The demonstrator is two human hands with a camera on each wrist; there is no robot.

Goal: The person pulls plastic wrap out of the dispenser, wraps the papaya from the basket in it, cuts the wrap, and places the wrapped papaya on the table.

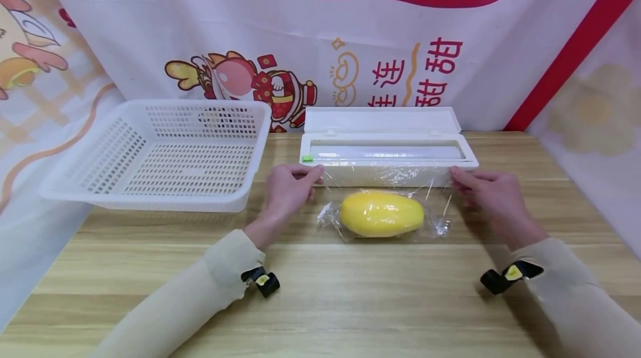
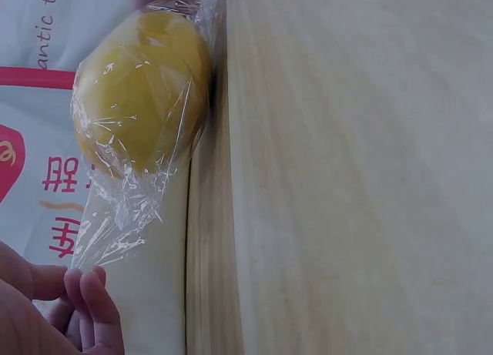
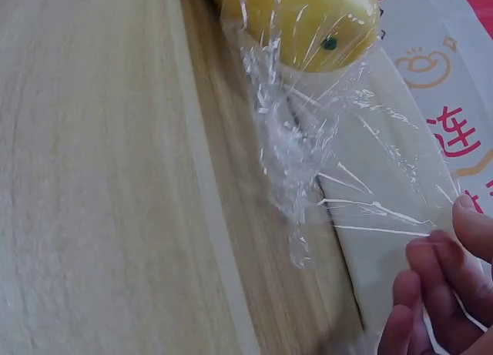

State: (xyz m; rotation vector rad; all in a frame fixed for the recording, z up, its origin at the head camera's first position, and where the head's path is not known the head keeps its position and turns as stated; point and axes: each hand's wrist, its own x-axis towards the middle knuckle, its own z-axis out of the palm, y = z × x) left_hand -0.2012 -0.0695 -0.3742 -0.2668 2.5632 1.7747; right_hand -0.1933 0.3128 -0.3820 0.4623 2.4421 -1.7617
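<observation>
A yellow oblong fruit, perhaps a papaya or mango [image 1: 381,214], lies on the table wrapped in clear plastic wrap [image 2: 127,193]. Behind it stands a white wrap dispenser box [image 1: 380,176] with its lid [image 1: 381,120] raised and a roll inside. At the box's left front corner, my left hand [image 1: 292,188] pinches the wrap's edge between thumb and fingers. My right hand [image 1: 493,196] pinches the other side of the sheet near the right front corner. Between the hands, the film stretches from the box front to the fruit, bunched at both ends of it.
A white perforated plastic basket [image 1: 240,199] stands to the left of the box. One green slider tab [image 1: 307,158] sits at the box's left end. A printed cloth backdrop [image 1: 240,18] hangs behind the wooden table [image 1: 370,302].
</observation>
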